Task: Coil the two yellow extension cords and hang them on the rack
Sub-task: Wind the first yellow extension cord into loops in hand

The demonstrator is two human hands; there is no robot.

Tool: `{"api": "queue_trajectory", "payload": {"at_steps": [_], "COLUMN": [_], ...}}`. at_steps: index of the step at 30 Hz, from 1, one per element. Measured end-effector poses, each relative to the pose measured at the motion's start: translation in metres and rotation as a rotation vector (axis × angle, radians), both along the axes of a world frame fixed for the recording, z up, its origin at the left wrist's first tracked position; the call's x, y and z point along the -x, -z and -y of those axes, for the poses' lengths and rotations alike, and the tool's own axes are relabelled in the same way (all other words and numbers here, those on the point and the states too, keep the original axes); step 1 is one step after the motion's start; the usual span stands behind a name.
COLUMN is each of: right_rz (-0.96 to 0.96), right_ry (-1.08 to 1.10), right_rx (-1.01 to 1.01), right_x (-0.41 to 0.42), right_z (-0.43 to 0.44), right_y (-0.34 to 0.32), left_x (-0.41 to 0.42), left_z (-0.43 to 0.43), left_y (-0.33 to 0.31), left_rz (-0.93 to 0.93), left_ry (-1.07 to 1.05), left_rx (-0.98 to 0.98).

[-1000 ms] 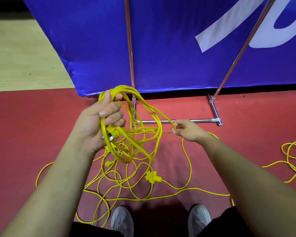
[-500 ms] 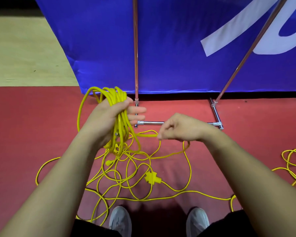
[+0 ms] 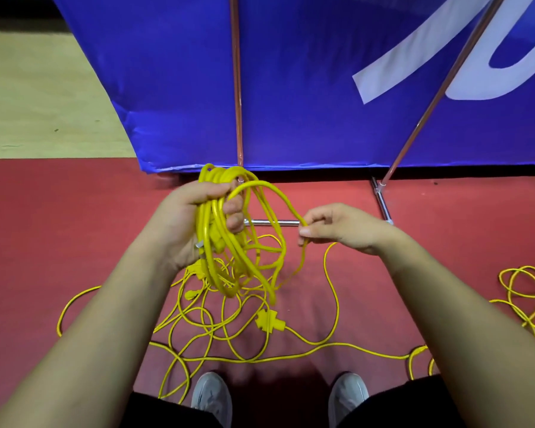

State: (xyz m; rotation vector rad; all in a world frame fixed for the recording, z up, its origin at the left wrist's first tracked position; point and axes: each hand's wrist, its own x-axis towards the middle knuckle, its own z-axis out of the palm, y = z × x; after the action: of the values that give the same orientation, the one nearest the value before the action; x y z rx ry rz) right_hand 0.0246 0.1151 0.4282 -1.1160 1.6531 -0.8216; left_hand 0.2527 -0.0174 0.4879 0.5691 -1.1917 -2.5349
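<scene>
Progress looks like maybe half of the first thin yellow extension cord (image 3: pixel 212 242), loops bunched mid-frame in the left hand (image 3: pixel 192 223) with fingers clenched round them, right hand (image 3: pixel 343 227) pinching the next strand, the rest tangled on the red floor (image 3: pixel 74 211), second yellow cord (image 3: pixel 525 291) untouched at right edge, nothing hung.

half-coiled yellow cord (image 3: pixel 226 242) held up, remainder tangled on floor.
</scene>
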Motion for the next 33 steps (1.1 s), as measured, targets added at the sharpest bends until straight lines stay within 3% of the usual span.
{"api": "queue_trajectory", "payload": {"at_steps": [3, 5, 7, 10, 14, 18, 22, 28, 30, 33], "right_rz": [0.199, 0.167, 0.114, 0.004, -0.146, -0.240, -0.253, -0.329, -0.248, 0.023], "right_ry": [0.275, 0.392, 0.410, 0.282, 0.131, 0.067, -0.011, -0.205, -0.096, 0.199], "right_rx": [0.103, 0.210, 0.271, 0.302, 0.337, 0.346, 0.382, 0.055, 0.026, 0.134], "right_x": [0.005, 0.005, 0.002, -0.009, -0.025, -0.038, -0.050, -0.015, -0.004, 0.006], "right_z": [-0.002, 0.003, 0.006, 0.005, 0.009, 0.007, 0.005, 0.000, -0.005, -0.003], "right_y": [0.004, -0.003, -0.010, -0.022, -0.039, -0.052, -0.058, -0.018, -0.004, 0.002], "left_x": [-0.005, -0.006, -0.006, -0.002, 0.005, 0.005, 0.003, -0.002, -0.005, -0.007], "left_z": [0.002, -0.001, -0.005, -0.011, -0.014, -0.009, -0.010, 0.003, 0.005, 0.006], "left_y": [0.000, 0.001, 0.002, 0.000, -0.001, 0.005, 0.018, 0.013, 0.011, 0.010], "left_rz": [0.130, 0.206, 0.166, 0.043, 0.100, 0.199, 0.214, 0.009, 0.020, 0.168], "left_ry": [0.070, 0.110, 0.171, 0.238, 0.133, 0.099, 0.216, 0.177, 0.159, 0.174], "left_rx": [0.141, 0.137, 0.050, -0.081, -0.071, 0.033, 0.135, 0.041, 0.045, 0.151]}}
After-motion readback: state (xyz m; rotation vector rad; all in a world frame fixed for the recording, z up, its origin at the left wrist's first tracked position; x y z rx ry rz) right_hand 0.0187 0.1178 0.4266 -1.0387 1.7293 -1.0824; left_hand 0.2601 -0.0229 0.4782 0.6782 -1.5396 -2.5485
